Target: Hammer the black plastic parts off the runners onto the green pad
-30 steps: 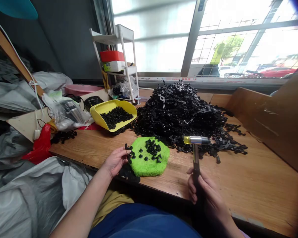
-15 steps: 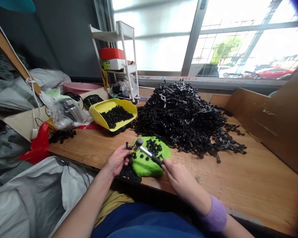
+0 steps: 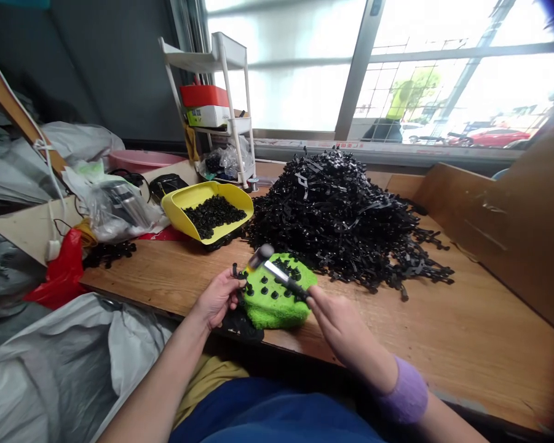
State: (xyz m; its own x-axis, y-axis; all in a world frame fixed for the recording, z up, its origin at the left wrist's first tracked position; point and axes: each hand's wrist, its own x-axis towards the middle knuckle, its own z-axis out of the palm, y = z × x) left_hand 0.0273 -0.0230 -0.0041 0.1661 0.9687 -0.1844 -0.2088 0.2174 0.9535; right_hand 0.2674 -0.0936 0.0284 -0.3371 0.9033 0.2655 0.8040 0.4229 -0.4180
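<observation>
My left hand (image 3: 219,299) is closed on a small black plastic part (image 3: 236,271), held at the left edge of a bright green fuzzy cloth pad (image 3: 277,315). A hammer (image 3: 279,271) is in my right hand (image 3: 336,320), its fingers wrapped round the dark handle. The hammer head is slightly blurred and hangs over the far left of the pad, close to my left fingertips. Several small black plugs (image 3: 264,290) stand on the green cloth, with more clustered partly behind the hammer shaft.
A large heap of black plastic parts (image 3: 332,215) lies behind the pad. To its left sits a yellow scoop tray (image 3: 178,212) holding small black pieces. A white shelf rack (image 3: 225,55) stands by the window. Cardboard (image 3: 502,227) borders the right side, and a plastic bag (image 3: 96,209) lies left.
The hammer head has risen slightly and moved right, away from my left fingers. My right hand has shifted a little right. More black plugs show on the green pad.
</observation>
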